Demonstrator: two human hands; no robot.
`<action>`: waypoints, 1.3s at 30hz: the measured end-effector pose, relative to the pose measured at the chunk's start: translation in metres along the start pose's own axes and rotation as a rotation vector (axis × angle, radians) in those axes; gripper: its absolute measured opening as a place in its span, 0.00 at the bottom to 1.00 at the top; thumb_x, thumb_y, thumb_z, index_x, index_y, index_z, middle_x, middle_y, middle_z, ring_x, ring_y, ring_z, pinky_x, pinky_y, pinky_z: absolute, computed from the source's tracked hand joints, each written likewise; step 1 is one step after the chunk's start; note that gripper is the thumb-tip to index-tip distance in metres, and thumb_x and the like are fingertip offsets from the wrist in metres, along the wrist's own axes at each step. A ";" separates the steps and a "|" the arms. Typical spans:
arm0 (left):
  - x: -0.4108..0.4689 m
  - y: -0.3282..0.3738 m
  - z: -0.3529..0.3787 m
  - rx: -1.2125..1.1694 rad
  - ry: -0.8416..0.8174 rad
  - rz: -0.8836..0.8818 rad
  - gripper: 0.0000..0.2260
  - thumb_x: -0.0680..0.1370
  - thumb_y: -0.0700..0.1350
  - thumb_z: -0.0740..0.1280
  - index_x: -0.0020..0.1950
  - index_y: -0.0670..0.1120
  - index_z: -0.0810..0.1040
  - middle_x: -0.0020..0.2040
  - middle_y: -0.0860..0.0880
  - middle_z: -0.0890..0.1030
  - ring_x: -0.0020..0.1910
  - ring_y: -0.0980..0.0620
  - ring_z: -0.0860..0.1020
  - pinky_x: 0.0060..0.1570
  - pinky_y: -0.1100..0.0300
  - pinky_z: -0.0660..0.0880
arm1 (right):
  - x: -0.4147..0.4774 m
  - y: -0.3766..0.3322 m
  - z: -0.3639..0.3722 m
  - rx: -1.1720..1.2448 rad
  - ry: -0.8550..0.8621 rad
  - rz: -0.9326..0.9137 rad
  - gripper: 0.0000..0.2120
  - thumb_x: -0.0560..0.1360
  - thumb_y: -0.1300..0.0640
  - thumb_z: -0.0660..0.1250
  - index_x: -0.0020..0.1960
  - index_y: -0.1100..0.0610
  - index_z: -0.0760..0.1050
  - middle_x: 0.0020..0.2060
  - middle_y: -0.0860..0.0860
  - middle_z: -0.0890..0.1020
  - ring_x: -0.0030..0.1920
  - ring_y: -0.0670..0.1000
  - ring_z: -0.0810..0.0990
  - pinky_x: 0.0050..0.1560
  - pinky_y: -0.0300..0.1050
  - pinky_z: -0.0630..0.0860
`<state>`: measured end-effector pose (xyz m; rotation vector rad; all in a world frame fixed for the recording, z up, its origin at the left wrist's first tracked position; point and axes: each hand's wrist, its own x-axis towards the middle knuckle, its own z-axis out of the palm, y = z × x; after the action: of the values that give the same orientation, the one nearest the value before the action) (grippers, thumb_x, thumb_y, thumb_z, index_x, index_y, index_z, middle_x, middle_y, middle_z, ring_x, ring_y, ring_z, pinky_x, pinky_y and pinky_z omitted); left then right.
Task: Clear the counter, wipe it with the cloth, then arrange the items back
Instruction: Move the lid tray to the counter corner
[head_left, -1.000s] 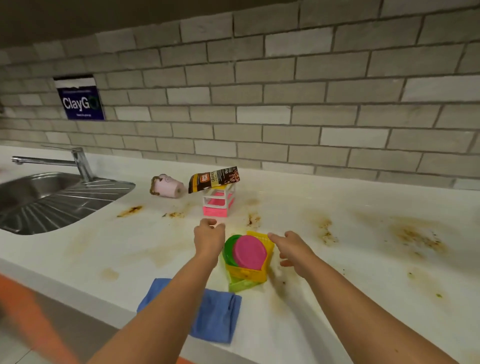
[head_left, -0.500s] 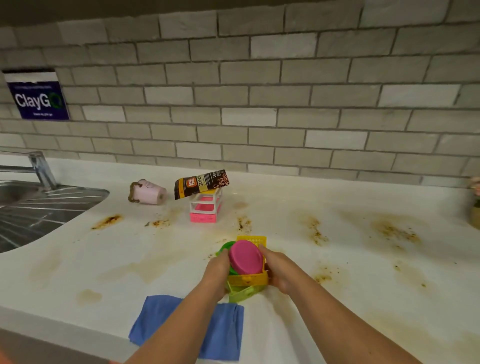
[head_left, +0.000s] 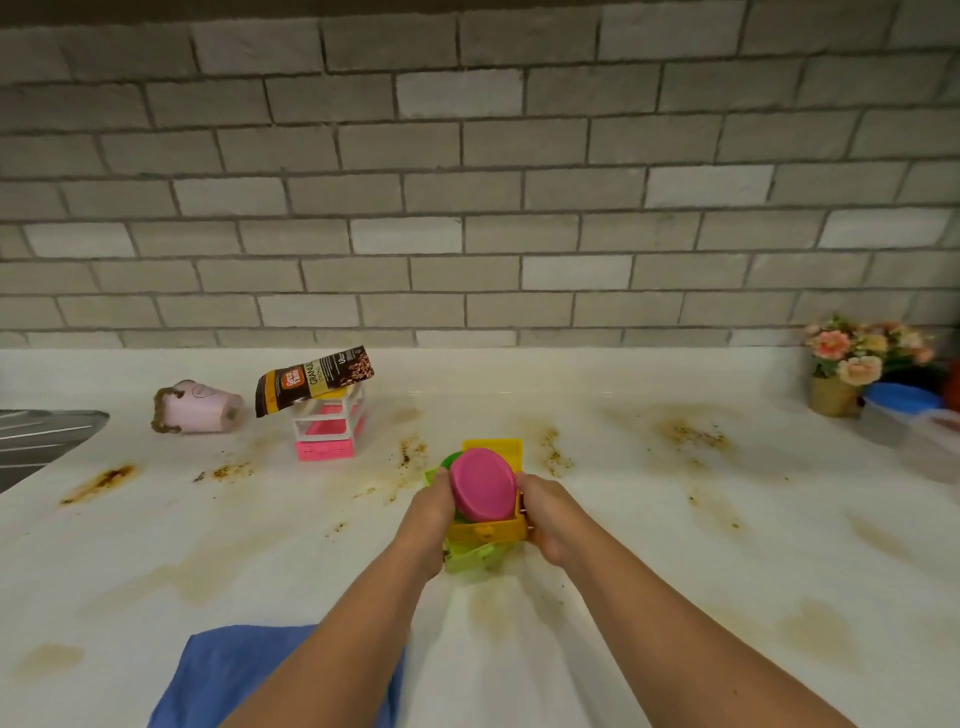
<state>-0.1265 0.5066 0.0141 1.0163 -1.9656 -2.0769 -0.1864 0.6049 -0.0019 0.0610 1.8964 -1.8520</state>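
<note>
Left hand (head_left: 434, 512): fingers curled round the left side of the yellow dish rack (head_left: 485, 530), gripping it.
Right hand (head_left: 545, 517): curled round the rack's right side, gripping it.
Rack contents: a pink plate (head_left: 480, 486) stands upright, with a green plate (head_left: 450, 461) just behind it.
Rack position: mid-counter (head_left: 675, 519), among brown stains; whether it is lifted cannot be told.
Cloth: the blue cloth (head_left: 234, 675) lies at the near edge, partly under the left forearm.
Back left: a pink cup (head_left: 200, 407) lies on its side near a pink-and-white rack (head_left: 327, 423), which has a coffee pouch (head_left: 314, 379) tilted on top.
</note>
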 end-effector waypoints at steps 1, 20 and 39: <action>0.002 0.001 0.011 0.009 -0.022 0.004 0.22 0.82 0.55 0.50 0.65 0.42 0.72 0.52 0.45 0.75 0.50 0.46 0.72 0.49 0.54 0.70 | -0.001 -0.003 -0.012 -0.001 0.014 -0.008 0.12 0.80 0.58 0.54 0.46 0.57 0.75 0.33 0.51 0.76 0.32 0.49 0.75 0.30 0.40 0.71; -0.081 0.005 0.347 0.033 -0.479 0.047 0.18 0.82 0.53 0.51 0.61 0.45 0.74 0.52 0.45 0.76 0.40 0.51 0.73 0.36 0.59 0.70 | -0.062 -0.029 -0.356 0.075 0.488 -0.088 0.13 0.81 0.57 0.53 0.40 0.54 0.71 0.33 0.51 0.73 0.32 0.49 0.71 0.34 0.41 0.70; -0.122 -0.060 0.617 0.117 -0.815 -0.076 0.26 0.77 0.62 0.55 0.67 0.47 0.71 0.63 0.45 0.73 0.54 0.46 0.78 0.45 0.53 0.79 | -0.089 0.019 -0.616 0.171 0.849 -0.011 0.16 0.80 0.50 0.55 0.60 0.57 0.73 0.56 0.58 0.78 0.43 0.54 0.76 0.38 0.44 0.72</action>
<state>-0.3354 1.1012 -0.0311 0.2356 -2.4133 -2.7285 -0.2900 1.2184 -0.0095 1.0378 2.2166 -2.1880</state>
